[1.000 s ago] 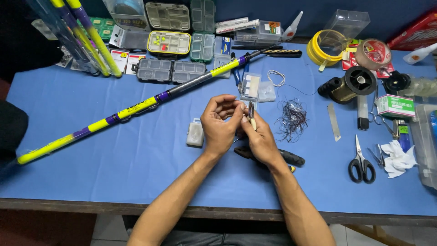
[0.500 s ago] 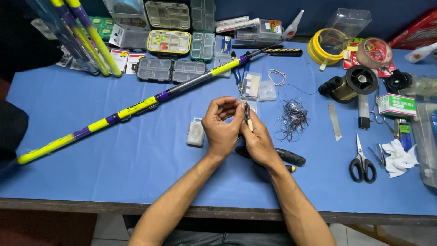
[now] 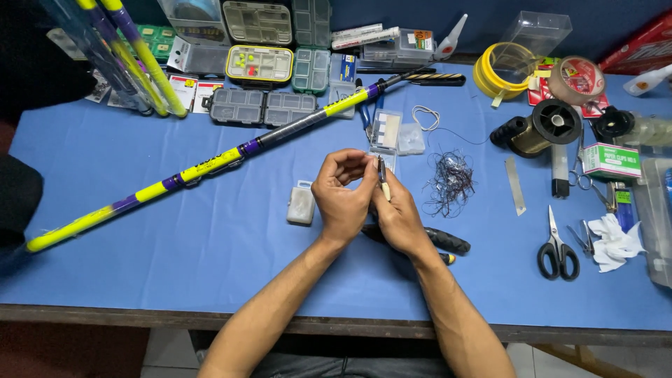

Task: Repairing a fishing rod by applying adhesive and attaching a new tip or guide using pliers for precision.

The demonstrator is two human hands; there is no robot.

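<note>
Both hands meet over the middle of the blue tabletop [image 3: 140, 210]: left hand [image 3: 343, 196] curled, fingertips pinched at the top of a small slim float-like piece [image 3: 383, 183], dark above and pale at the lower tip; right hand [image 3: 400, 217] closed round it from below, thumb along its side. It's held upright, clear of the tabletop. Can't tell whether any line runs through it, too fine to see. Risks as I read them: the piece is small and held only by fingertips, so a slip drops it toward the loose tangle of dark line [image 3: 449, 183] just right of the hands, where it would snag or get lost. Right forearm lies over the black-handled tool [image 3: 437, 240]; a shift of the wrist could roll it off toward the near edge. The small grey box [image 3: 301, 205] sits just left of the left wrist, easy to knock. The yellow and purple rod [image 3: 210, 162] runs diagonally behind the hands, near enough that a reach forward could catch it. Scissors [image 3: 558, 248] and the bare blade strip [image 3: 515, 185] are well apart to the right, a cut hazard only on a blind grab.
</note>
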